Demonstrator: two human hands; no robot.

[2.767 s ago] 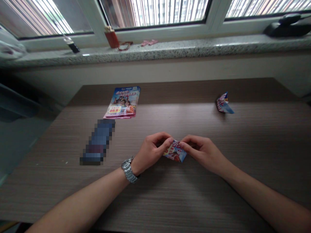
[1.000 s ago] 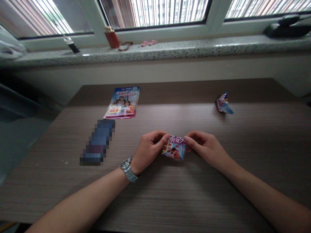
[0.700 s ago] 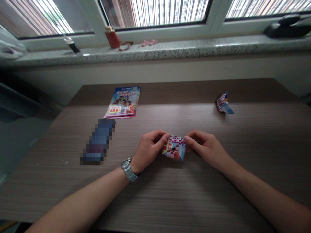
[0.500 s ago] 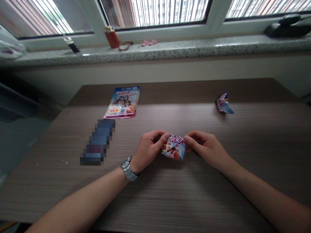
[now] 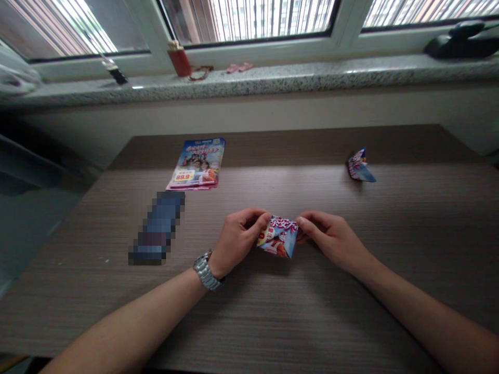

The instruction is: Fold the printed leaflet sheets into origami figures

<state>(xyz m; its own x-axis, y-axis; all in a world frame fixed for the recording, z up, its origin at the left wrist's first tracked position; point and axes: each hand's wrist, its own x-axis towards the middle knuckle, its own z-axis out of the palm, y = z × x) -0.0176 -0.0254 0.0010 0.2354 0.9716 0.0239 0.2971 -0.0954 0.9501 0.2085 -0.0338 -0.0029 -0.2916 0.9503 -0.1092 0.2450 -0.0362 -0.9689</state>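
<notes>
A folded flyer (image 5: 278, 238), printed in blue, red and yellow, is held just above the table between my two hands. My left hand (image 5: 244, 236), with a metal watch (image 5: 208, 271) on its wrist, pinches the flyer's left edge between thumb and fingers. At the upper right corner, the thumb and fingertips of my right hand (image 5: 325, 234) close on the same paper. The fingertips behind the flyer are partly hidden. Farther back on the right stands another folded flyer (image 5: 360, 166) in similar colours.
A stack of flat flyers (image 5: 198, 163) lies at the back left of the brown table (image 5: 249, 322). In front of it is a pixelated dark, flat object (image 5: 158, 228). A red case (image 5: 179, 59) and a black device (image 5: 463, 44) rest on the stone windowsill (image 5: 296, 78).
The folded flyer has shifted and tilted very slightly to the left in my fingers. Both hands hold nearly the same position, and the other things on the table have stayed put.
</notes>
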